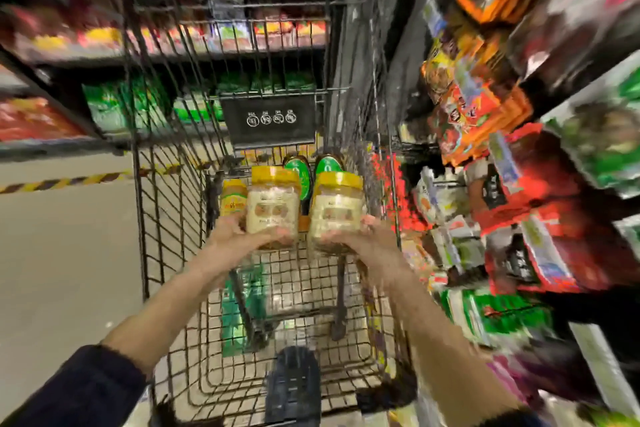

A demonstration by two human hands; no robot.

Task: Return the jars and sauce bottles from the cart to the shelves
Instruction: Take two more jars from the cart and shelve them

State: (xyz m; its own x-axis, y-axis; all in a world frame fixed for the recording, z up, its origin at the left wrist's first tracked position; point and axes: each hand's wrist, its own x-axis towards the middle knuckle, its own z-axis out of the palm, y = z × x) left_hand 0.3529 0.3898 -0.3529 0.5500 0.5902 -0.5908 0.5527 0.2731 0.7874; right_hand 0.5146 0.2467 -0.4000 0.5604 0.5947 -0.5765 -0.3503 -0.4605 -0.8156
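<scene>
Both my arms reach into a black wire cart. My left hand grips the base of a pale jar with a yellow lid. My right hand grips the base of a matching yellow-lidded jar. Both jars are held upright above the cart floor. Behind them, at the cart's far end, stand a smaller yellow jar and two jars with green lids. The picture is blurred by motion.
Shelves packed with colourful packets run along the right, close to the cart's side. More stocked shelves stand ahead and to the left. A yellow-black striped line crosses the grey floor at left. A black flap hangs in the cart.
</scene>
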